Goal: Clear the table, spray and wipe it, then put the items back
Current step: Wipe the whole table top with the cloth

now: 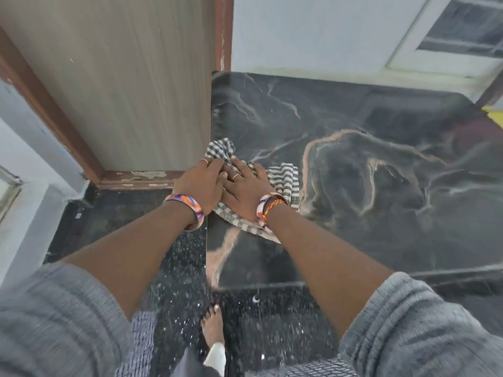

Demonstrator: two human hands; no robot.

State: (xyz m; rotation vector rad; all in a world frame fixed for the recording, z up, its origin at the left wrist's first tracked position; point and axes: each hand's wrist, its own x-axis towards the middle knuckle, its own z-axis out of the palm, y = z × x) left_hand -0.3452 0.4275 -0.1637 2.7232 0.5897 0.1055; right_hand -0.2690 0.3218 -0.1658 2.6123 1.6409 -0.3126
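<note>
A black-and-white checked cloth lies bunched at the left edge of the dark marble-patterned table. My right hand presses flat on the cloth, fingers spread. My left hand lies partly over the right hand's fingers and on the cloth's far left corner. Both wrists wear colourful bangles. The tabletop around the cloth is bare and glossy.
A wooden door with a brown frame stands directly left of the table. White wall and a window lie behind. The floor is dark speckled stone; my bare foot stands near the table's front edge. Something yellow shows at the far right.
</note>
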